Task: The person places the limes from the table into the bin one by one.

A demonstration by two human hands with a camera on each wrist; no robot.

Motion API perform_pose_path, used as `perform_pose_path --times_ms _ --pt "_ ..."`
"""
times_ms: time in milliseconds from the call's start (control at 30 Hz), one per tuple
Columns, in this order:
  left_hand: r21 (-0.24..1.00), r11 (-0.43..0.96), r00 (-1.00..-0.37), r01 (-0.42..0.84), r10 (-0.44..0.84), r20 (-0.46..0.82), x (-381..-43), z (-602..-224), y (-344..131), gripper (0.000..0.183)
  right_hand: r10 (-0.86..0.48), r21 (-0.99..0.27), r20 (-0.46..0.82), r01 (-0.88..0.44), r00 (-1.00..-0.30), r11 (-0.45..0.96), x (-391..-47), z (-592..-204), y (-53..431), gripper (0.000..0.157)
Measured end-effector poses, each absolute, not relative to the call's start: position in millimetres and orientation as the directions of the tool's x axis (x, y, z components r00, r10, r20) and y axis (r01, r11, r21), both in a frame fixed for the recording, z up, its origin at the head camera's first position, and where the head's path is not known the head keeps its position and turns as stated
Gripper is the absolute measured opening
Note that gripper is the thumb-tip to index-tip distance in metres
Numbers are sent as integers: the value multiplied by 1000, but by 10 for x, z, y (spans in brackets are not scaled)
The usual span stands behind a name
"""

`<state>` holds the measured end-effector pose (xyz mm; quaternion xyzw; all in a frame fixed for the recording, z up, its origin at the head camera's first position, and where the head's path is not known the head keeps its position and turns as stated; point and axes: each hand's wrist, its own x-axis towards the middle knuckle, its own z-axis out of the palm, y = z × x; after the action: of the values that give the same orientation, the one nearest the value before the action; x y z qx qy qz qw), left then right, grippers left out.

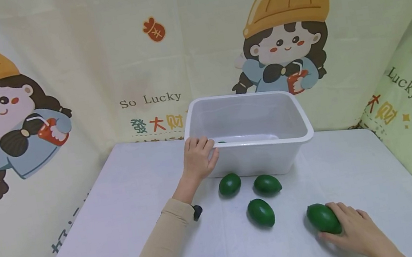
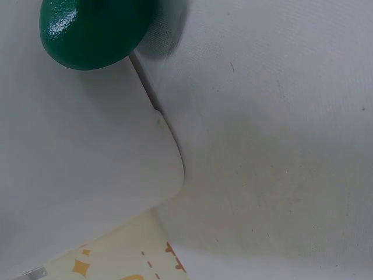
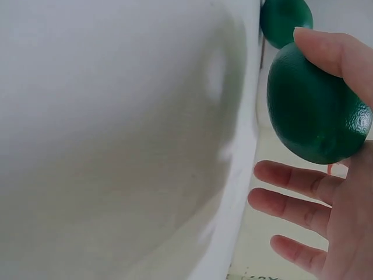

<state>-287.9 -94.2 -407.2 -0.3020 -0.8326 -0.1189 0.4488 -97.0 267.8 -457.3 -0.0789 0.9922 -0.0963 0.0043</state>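
My left hand (image 1: 198, 159) holds the near left rim of a white plastic bin (image 1: 253, 157), fingers over the edge and thumb outside. At the lower right, my right hand (image 1: 353, 226) grips a dark green lime (image 1: 323, 219). In the right wrist view the thumb (image 3: 335, 55) presses on that lime (image 3: 315, 108), while several fingers spread away from it. Only a small green piece (image 1: 222, 142) shows inside the bin; the near wall hides the rest. The left wrist view shows a lime (image 2: 96, 35) beside the bin's wall (image 2: 87, 146), with the hand itself out of sight.
Between the hands, a lime (image 1: 230, 185) and another lime (image 1: 267, 185) lie close before the bin, with a third lime (image 1: 261, 212) nearer. The white table (image 1: 125, 231) meets printed cloth (image 1: 210, 56) behind and at the sides.
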Motion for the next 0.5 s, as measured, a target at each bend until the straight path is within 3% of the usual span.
perform_pose_path --times_ms 300,500 --pt "-69 793 -423 605 393 816 -2885 -4085 -941 40 -168 -206 111 -188 -980 960 -996 -4473 2713 75" --pt "-85 789 -389 608 390 834 -2890 -4091 -944 37 -175 -204 151 -203 -973 958 -1033 -4402 2735 73"
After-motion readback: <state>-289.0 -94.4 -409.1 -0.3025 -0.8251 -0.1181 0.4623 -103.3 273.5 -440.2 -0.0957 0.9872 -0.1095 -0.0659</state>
